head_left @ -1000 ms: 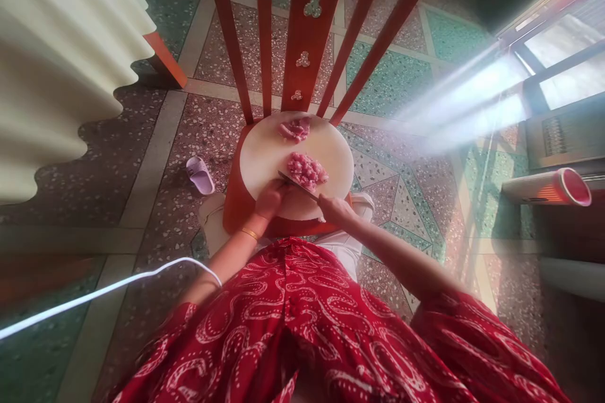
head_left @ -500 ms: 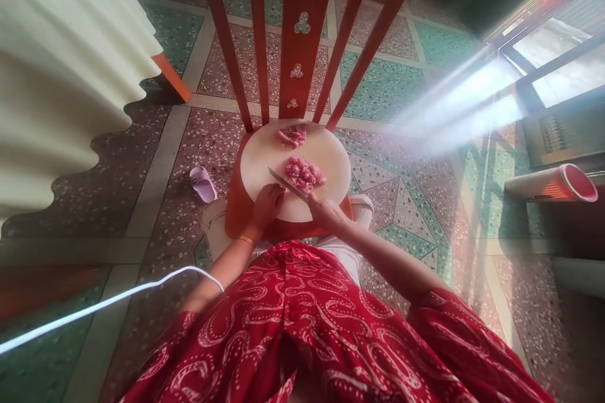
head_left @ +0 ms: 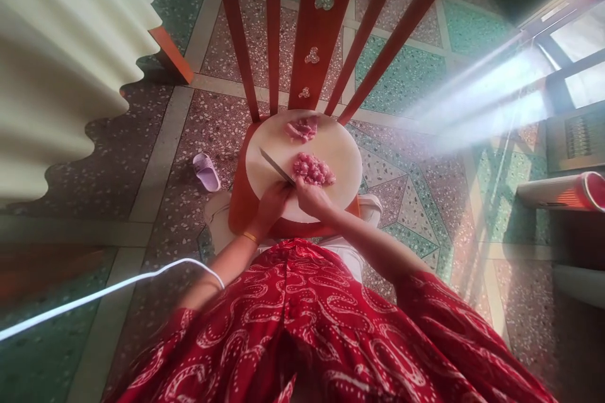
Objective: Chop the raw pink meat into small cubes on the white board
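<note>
My right hand (head_left: 314, 201) is wrapped round the handle of a knife (head_left: 275, 165). Its blade points up and to the left, over a round, pale cutting board (head_left: 346, 150). Close against the knife, my left hand (head_left: 274, 203) has its fingers curled at the board's near edge; what they hold, if anything, is hidden. A pile of small diced raw meat (head_left: 312, 170) lies just beyond my right hand. Farther back on the board sit some larger raw meat pieces (head_left: 302, 129).
The board rests on the seat of a reddish-brown wooden chair (head_left: 239, 201) with a slatted back. A lilac slipper (head_left: 207, 172) lies on the floor to the left. A pale curtain (head_left: 70, 75) hangs at left, and a white cable (head_left: 118, 288) crosses by my left forearm. A ribbed bin (head_left: 553, 192) is at right.
The knife and my right hand have shifted left relative to the meat pile, and the hands are now closer together. The whole view has shifted slightly.
</note>
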`<state>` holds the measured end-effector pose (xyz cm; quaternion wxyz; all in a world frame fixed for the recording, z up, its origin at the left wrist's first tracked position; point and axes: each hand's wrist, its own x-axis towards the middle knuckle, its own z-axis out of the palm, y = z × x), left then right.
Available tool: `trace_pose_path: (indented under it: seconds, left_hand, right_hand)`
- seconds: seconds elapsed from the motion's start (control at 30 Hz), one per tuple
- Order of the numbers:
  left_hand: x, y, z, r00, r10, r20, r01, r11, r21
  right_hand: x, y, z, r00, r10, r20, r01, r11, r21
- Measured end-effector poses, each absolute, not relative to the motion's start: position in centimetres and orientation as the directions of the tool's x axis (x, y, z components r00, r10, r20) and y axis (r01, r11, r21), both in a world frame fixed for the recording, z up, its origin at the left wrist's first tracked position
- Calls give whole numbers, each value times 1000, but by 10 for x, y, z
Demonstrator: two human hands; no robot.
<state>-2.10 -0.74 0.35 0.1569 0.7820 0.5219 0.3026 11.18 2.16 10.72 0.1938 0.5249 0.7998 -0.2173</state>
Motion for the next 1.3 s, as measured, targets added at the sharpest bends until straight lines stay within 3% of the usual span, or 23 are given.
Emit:
trace_pose_path:
  seconds: [0.13, 0.33, 0.57, 0.87, 1.0, 1.17, 1.3]
  left_hand:
    - [-20, -4, 2, 271, 914, 301, 747, -397, 533]
    - [-19, -7, 0, 242, 905, 350, 746, -404, 529]
    - [-19, -6, 1, 261, 896, 360, 761, -420, 494]
    - [-19, -5, 6, 281, 890, 358, 757, -435, 487]
    - [-19, -4, 2, 291, 883, 368, 733, -453, 507]
    - [-19, -3, -1, 325, 883, 340, 782, -452, 429]
    - [-19, -3, -1, 262, 899, 351, 793, -408, 453]
  right_hand:
    - [94, 42, 100, -389, 757, -525, 918, 363, -157]
    - [144, 36, 99, -307, 791, -529, 951, 277, -138]
    - [157, 16, 114, -263, 861, -435, 965, 241, -107]
    - [155, -21, 125, -260, 739, -621, 950, 311, -29]
    - [133, 3, 113, -321, 762, -562, 938, 337, -80]
    - [94, 37, 104, -393, 771, -501, 915, 384, -125]
    - [111, 27, 110, -398, 781, -482, 914, 379, -141]
